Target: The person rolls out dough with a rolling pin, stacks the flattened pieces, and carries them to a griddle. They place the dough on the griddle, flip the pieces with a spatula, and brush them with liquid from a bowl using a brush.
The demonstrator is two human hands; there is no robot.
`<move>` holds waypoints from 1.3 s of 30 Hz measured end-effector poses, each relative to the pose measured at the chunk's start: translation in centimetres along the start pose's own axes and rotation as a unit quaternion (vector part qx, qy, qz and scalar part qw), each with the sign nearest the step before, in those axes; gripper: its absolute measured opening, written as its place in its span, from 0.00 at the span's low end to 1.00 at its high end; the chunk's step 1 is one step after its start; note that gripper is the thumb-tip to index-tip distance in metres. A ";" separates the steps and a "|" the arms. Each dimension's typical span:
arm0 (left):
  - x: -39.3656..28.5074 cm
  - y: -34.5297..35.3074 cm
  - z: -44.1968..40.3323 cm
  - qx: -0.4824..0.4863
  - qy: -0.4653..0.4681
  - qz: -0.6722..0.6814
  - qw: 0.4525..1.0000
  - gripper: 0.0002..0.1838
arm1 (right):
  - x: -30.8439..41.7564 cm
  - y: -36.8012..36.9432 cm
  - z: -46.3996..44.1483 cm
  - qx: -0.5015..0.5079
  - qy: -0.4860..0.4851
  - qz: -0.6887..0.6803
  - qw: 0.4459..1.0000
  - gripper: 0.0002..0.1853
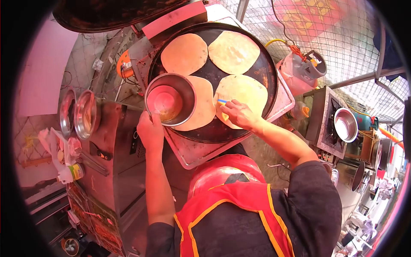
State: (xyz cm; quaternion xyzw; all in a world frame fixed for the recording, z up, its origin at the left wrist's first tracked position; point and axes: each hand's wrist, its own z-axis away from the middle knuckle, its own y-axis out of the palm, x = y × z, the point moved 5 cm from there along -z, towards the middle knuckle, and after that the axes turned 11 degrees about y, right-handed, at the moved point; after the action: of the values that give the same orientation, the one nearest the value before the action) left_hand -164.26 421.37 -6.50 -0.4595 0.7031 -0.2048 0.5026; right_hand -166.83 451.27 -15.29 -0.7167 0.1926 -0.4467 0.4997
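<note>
My left hand [150,130] is closed on the rim of a deep metal bowl [188,96], tilted so that a little yellowish liquid shows at its bottom. The bowl hangs over the left side of a round black griddle [209,135] and partly hides a flatbread [204,103]. In my right hand [239,115] is a small blue and yellow brush [222,103], low over the near right flatbread [250,92]. Its working end is hard to make out. Farther back on the griddle lie two more round, pale flatbreads, one at left [184,53] and one at right [234,52].
A raised dark lid [115,15] stands behind the griddle at upper left. At left is a metal cabinet [124,141] with metal plates [85,113]. On the right are a gas cylinder [299,70] and a stove [327,124] holding a metal bowl [346,125].
</note>
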 end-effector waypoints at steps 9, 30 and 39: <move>1.3 -0.6 2.6 0.053 -0.079 0.037 0.995 0.10 | -12.6 -7.8 4.1 -0.176 0.285 -0.096 0.937 0.04; -3.1 0.4 0.4 0.027 -0.206 0.005 0.978 0.11 | -22.0 -7.5 -19.1 -0.231 0.144 0.095 0.958 0.10; -3.8 0.3 -0.2 -0.013 -0.197 0.001 0.980 0.10 | -8.8 -7.3 -21.0 -0.160 0.053 -0.170 0.971 0.09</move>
State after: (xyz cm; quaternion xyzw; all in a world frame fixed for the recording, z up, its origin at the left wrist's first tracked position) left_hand -164.28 424.73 -4.73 -0.4969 0.5931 -0.1003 0.6255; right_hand -190.18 449.32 -10.56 -0.7849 0.1626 -0.5259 0.2845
